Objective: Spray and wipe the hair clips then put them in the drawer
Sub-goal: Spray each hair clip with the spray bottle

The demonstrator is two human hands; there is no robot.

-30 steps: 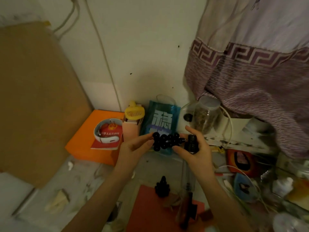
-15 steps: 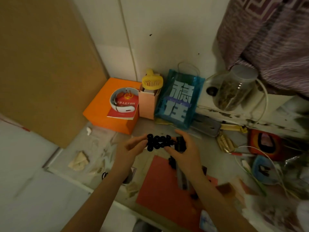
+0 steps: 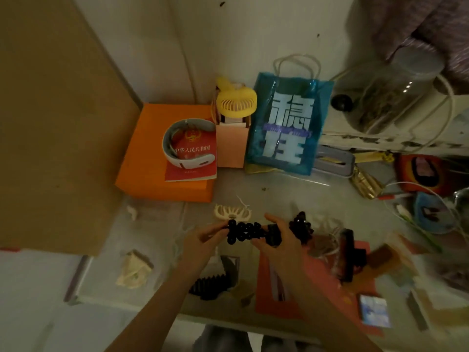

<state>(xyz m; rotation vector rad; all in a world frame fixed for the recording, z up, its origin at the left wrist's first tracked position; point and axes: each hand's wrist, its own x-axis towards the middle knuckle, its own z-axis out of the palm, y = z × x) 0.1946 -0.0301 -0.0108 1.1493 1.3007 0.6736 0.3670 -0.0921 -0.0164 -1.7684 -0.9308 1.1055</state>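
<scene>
1. Where the pale wall [image 3: 253, 34] meets a brown board [image 3: 50, 123] at far left, a cluttered grey table [image 3: 291, 194] fills the corner, dimly lit.
2. At the far side an orange box [image 3: 144, 153] carries a red booklet [image 3: 195, 158] with a white band [image 3: 177, 148] lying on it.
3. Just right of the box a yellow fan [image 3: 237, 102] stands in a pink holder [image 3: 232, 146], then a blue bag [image 3: 286, 123] leans on the wall.
4. Further right a clear jar [image 3: 396, 92] lies tilted under a purple cloth [image 3: 431, 26], with white cable [image 3: 446, 118] looping round it.
5. Loose things on the table: a cream clip [image 3: 232, 212] far of the hands, a black comb-like clip [image 3: 210, 285] near the left forearm, a crumpled tissue [image 3: 133, 270] at near left, a red sheet [image 3: 317, 283] at near right.
6. Both forearms reach in from the near edge and meet above the table's middle.
7. The left hand [image 3: 203, 240] pinches the left end of a black beaded clip [image 3: 245, 232] between thumb and fingertips.
8. The right hand [image 3: 281, 240] curls round a dark bottle [image 3: 274, 235], its thumb and forefinger also touching the clip's right end.
9. The beaded clip is held level between the hands, above the table.
10. A second black clip [image 3: 302, 227] sits just right of the right hand; whether it touches the hand, I cannot tell.
</scene>
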